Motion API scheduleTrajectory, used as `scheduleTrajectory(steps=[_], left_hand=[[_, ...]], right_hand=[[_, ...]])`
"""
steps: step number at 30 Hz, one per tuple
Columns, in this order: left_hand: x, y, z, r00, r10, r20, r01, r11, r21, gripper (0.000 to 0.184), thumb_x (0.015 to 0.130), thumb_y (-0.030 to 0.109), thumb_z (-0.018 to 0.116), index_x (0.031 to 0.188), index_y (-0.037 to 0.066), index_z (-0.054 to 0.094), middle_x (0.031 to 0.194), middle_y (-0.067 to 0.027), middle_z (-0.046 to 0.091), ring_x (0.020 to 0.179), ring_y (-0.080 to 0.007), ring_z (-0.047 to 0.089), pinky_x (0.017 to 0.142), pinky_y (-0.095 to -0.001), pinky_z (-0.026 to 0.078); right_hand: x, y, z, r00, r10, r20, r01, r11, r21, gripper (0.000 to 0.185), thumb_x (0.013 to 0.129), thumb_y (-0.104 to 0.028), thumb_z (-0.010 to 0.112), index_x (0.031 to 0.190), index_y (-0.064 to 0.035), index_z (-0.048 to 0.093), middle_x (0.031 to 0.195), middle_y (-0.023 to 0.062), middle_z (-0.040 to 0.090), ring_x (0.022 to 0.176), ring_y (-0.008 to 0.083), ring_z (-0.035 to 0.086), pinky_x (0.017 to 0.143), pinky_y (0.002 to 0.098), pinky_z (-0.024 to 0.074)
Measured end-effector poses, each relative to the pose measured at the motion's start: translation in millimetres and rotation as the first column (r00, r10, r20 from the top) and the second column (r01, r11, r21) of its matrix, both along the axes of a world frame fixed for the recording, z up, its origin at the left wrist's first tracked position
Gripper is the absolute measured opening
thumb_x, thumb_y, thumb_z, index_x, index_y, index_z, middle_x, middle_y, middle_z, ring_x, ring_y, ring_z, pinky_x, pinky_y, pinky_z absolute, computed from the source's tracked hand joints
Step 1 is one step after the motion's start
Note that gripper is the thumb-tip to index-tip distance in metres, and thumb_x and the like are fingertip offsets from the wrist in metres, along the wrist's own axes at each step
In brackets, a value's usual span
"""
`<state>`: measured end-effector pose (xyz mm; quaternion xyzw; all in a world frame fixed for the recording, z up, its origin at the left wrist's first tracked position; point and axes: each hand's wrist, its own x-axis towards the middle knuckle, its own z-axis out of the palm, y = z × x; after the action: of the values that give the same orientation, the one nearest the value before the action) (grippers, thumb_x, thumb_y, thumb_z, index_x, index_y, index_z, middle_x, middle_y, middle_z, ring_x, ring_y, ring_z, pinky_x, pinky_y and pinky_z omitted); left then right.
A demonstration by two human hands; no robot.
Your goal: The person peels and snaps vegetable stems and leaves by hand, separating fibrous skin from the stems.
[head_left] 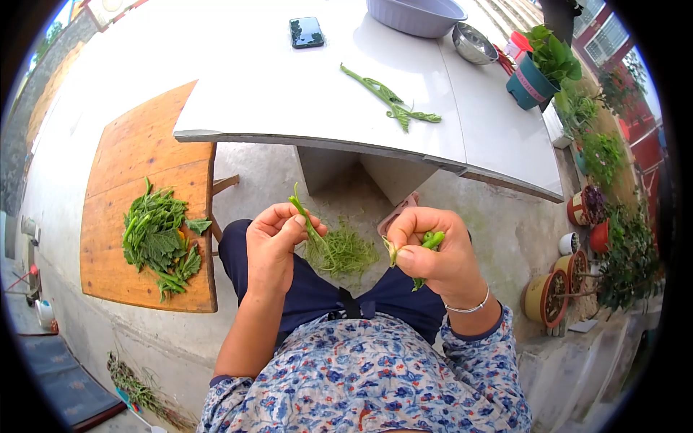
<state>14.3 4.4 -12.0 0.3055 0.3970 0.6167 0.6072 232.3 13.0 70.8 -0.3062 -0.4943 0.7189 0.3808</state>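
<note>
My left hand (276, 242) pinches a thin green stem (308, 220) between thumb and index finger, its top end sticking up. My right hand (438, 254) is closed around a few short green stems (433, 239). A pale, thin strip (390, 250) shows at the tips of its thumb and index finger. Both hands are apart, above my lap. On the floor past my knees lies a heap of green peelings (343, 249). A pile of leafy green shoots (159, 234) rests on the wooden table to the left. One long green shoot (390, 97) lies on the white table.
The white table (253, 101) stands ahead, bearing a phone (307, 32), a grey basin (419, 18), a metal bowl (474, 43) and a potted plant (538, 76). The wooden table (108, 245) is at left. Several flowerpots (545, 296) line the right side.
</note>
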Motion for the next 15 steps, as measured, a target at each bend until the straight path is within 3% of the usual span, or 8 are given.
scheduleTrajectory(steps=[5, 7, 8, 11, 15], left_hand=[[-4.4, 1.5, -0.1, 0.99, -0.003, 0.138, 0.015, 0.996, -0.089, 0.006, 0.086, 0.006, 0.055, 0.086, 0.002, 0.059, 0.079, -0.0102, 0.064, 0.07, -0.0183, 0.064, 0.068, -0.0323, 0.054], [-4.3, 1.9, -3.0, 0.982, -0.022, 0.19, 0.04, 0.995, -0.09, 0.006, 0.086, 0.006, 0.055, 0.087, 0.002, 0.059, 0.08, -0.0101, 0.064, 0.07, -0.0185, 0.064, 0.069, -0.0332, 0.054], [-4.0, 1.7, -3.9, 0.969, -0.045, 0.241, 0.068, 0.994, -0.09, 0.007, 0.086, 0.007, 0.055, 0.089, 0.002, 0.059, 0.08, -0.01, 0.064, 0.07, -0.0187, 0.064, 0.069, -0.0341, 0.055], [-3.2, 0.2, -2.6, 0.926, -0.084, 0.368, 0.141, 0.981, -0.13, 0.01, 0.087, 0.007, 0.058, 0.092, -0.001, 0.061, 0.083, -0.0115, 0.065, 0.074, -0.0196, 0.064, 0.072, -0.0337, 0.055], [1.7, -4.0, 3.8, 0.937, -0.101, 0.334, 0.168, 0.97, -0.177, 0.01, 0.086, 0.009, 0.057, 0.094, 0.002, 0.059, 0.081, -0.0093, 0.064, 0.069, -0.0179, 0.064, 0.069, -0.0347, 0.055]], right_hand=[[7.0, -1.8, 1.8, 0.976, -0.046, 0.211, 0.009, 0.985, 0.173, 0.012, 0.083, -0.009, 0.062, 0.075, 0.0, 0.063, 0.057, -0.004, 0.051, 0.051, 0.0011, 0.038, 0.047, 0.0193, 0.0308], [4.4, -0.3, -15.1, 0.79, -0.267, 0.552, -0.081, 0.847, 0.526, 0.014, 0.083, -0.014, 0.063, 0.075, -0.0025, 0.064, 0.055, 0.0012, 0.054, 0.047, 0.0063, 0.044, 0.046, 0.022, 0.0342], [4.5, 1.2, -28.2, 0.7, -0.349, 0.623, -0.155, 0.777, 0.61, 0.013, 0.081, -0.017, 0.066, 0.076, -0.005, 0.065, 0.058, 0.0057, 0.058, 0.046, 0.013, 0.05, 0.046, 0.0245, 0.0374], [-0.9, -0.6, -45.3, 0.602, -0.465, 0.649, -0.189, 0.707, 0.682, 0.014, 0.079, -0.019, 0.069, 0.078, -0.0061, 0.066, 0.06, 0.007, 0.059, 0.047, 0.0167, 0.052, 0.046, 0.0266, 0.0385], [-2.4, 4.4, -42.9, 0.67, -0.402, 0.624, -0.102, 0.783, 0.614, 0.015, 0.08, -0.02, 0.07, 0.083, -0.006, 0.066, 0.06, 0.006, 0.059, 0.047, 0.0155, 0.052, 0.046, 0.0268, 0.0382]])
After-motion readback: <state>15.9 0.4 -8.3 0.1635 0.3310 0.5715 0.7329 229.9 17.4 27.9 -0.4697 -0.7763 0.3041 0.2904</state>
